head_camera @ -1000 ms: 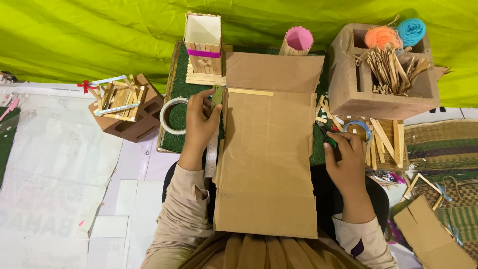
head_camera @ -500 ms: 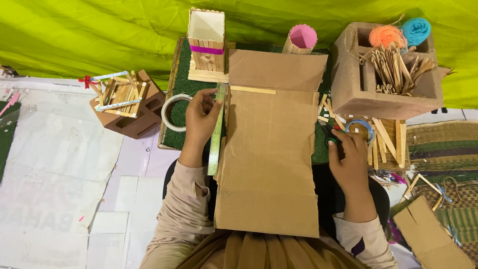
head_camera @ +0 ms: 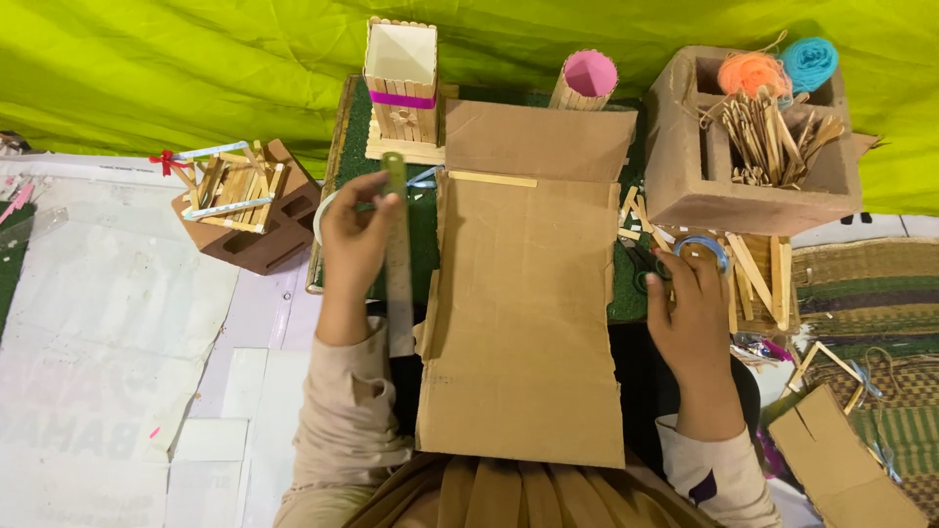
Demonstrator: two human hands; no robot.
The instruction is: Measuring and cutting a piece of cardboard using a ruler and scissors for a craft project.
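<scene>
Left grip: the left hand (head_camera: pixel 354 235) is pinching a long green ruler (head_camera: pixel 397 264) near its upper end, fingers pressed together on it, and holding it upright along the left edge of the cardboard sheet.
Right grip: the right hand (head_camera: pixel 693 293) is resting by the sheet's right edge, fingers curling on dark scissors (head_camera: pixel 641 269); whether they are clamping them cannot be told.
Cardboard sheet (head_camera: pixel 523 313): plain brown, unprinted, lying lengthwise from the lap to the green mat (head_camera: pixel 364 127), its top flap folding back.
Tape roll (head_camera: pixel 702 248): a blue ring lying just above the right hand's fingertips.
Stick box (head_camera: pixel 401 83): a square holder of craft sticks with a pink band, standing just above the ruler's tip.
Round holder (head_camera: pixel 587 80): a stick-clad cylinder with a pink inside, standing at the sheet's upper right.
Cardboard crate (head_camera: pixel 685 166): a brown box at right, holding loose sticks, orange yarn (head_camera: pixel 751 70) and blue yarn (head_camera: pixel 810 61).
Brown tray (head_camera: pixel 256 244): at left, carrying a frame of sticks with a red bow.
Paper sheets (head_camera: pixel 78 323): pale, faintly printed, covering the floor at left.
Backdrop (head_camera: pixel 147 68): yellow-green cloth.
Change: the ruler, leaning against the sheet half a second ago, is now standing straighter and further up; the right hand is staying in place.
</scene>
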